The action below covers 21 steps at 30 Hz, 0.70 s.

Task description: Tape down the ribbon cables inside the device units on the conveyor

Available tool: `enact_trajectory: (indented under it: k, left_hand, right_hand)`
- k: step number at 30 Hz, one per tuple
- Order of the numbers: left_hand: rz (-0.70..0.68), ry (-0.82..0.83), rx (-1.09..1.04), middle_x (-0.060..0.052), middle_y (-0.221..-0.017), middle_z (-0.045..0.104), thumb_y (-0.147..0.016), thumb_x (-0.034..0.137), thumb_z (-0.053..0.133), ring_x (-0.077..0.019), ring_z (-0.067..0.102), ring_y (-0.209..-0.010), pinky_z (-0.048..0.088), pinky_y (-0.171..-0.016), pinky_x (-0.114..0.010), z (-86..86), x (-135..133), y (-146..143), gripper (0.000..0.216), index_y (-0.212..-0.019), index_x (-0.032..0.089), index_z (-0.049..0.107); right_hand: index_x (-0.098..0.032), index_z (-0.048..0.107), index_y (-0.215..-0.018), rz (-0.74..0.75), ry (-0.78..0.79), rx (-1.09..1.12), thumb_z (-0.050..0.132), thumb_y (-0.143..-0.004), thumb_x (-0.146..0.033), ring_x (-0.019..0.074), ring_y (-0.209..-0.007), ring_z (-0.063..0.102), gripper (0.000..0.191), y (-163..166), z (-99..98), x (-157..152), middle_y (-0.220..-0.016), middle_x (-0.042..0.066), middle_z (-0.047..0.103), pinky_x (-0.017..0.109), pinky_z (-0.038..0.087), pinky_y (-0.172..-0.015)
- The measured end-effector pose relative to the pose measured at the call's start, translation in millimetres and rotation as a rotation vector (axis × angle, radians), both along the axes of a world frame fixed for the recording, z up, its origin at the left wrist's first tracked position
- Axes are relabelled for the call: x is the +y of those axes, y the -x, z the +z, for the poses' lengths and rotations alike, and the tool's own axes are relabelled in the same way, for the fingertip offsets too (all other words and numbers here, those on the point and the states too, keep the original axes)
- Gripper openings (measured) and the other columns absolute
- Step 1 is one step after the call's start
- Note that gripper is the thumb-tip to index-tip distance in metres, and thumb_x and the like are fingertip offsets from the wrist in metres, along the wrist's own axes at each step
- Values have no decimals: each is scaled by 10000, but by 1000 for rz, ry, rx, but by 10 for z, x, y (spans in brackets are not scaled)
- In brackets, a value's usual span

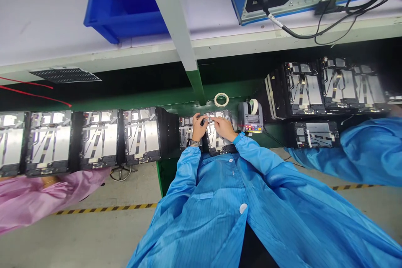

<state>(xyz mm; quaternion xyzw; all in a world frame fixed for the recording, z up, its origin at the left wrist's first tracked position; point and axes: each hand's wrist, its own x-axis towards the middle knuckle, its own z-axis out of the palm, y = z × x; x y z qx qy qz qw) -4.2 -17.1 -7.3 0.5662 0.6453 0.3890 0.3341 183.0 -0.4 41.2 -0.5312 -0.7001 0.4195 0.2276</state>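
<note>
An open electronic panel (220, 142) with silver plates and flat cables lies on the green bench in front of me. My left hand (199, 127) rests on its upper left part, fingers curled down onto it. My right hand (221, 127) lies just to the right, fingers pressed against the panel's top area near the left hand. Whether either hand holds a small piece is too small to make out. Both arms wear blue sleeves.
A tape dispenser (250, 118) stands right of the panel, a loose tape roll (221, 99) behind it. A row of similar panels (94, 140) runs left, more panels (333, 86) at right. A pink-sleeved person (37, 199) is left, a blue-sleeved one (361, 155) right. Blue bins (125, 8) sit on the shelf.
</note>
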Motion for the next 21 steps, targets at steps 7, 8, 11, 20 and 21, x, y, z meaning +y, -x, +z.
enact_trajectory:
  k: [7, 8, 11, 20, 21]
  left_hand:
    - [-3, -11, 17, -136, -1434, 485, -933, 244, 709, -313, 479, -1422, 385, -1220, -483, -77, 10, 15, 186, -1106, 252, 774]
    - [-4, -14, 25, -136, -1433, 489, -936, 251, 709, -311, 480, -1423, 386, -1221, -479, -90, 12, 22, 187, -1111, 251, 774]
    - [-18, 15, 67, -126, -1433, 503, -970, 260, 667, -289, 506, -1402, 401, -1215, -462, -104, 20, 47, 197, -1138, 252, 770]
    - [-147, 11, 259, -130, -1416, 525, -930, 262, 727, -277, 587, -1264, 439, -1170, -455, 115, 136, 132, 160, -1079, 218, 769]
    - [-172, 17, 283, -129, -1414, 531, -919, 256, 738, -285, 586, -1263, 438, -1169, -465, 157, 170, 151, 149, -1060, 219, 766]
  right_hand:
    - [-280, 725, -1372, 424, -183, -363, 545, -923, -51, 282, -927, 646, 535, -45, -42, 263, -1039, 136, 690, 362, 461, -802]
    - [-282, 714, -1384, 451, -184, -396, 542, -925, -49, 279, -929, 648, 542, -43, -30, 267, -1049, 136, 691, 359, 462, -800]
    - [-259, 661, -1434, 537, -180, -515, 507, -961, -78, 278, -957, 658, 529, -25, 44, 269, -1103, 146, 693, 359, 475, -812]
    - [-202, 708, -1355, 336, -235, -394, 403, -1039, -168, 250, -1056, 658, 441, -342, 201, 204, -1130, 119, 697, 344, 503, -928]
    - [-197, 706, -1359, 209, -235, -320, 378, -1045, -176, 248, -1059, 658, 454, -427, 179, 124, -1119, 112, 696, 349, 506, -946]
